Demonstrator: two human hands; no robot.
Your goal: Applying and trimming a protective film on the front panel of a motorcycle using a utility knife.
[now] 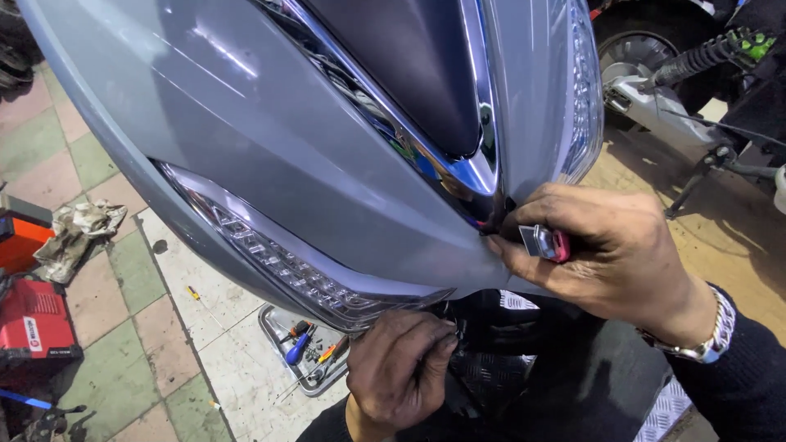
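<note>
Up close, right hand (610, 250) grip clamped on lighter (547, 243), left hand (399, 372) curled under grey panel (286, 164), perhaps pinching wiring.

There is one view only, from a camera worn on the person's head. It looks steeply down and forward, and it is very near to the grey scooter front panel (270, 139), which fills the upper left and centre of the frame. The tiled floor (139, 327) shows far below at the left edge. The two hands come in from the lower edge. Another scooter wheel (639, 57) is in the upper right corner.
</note>
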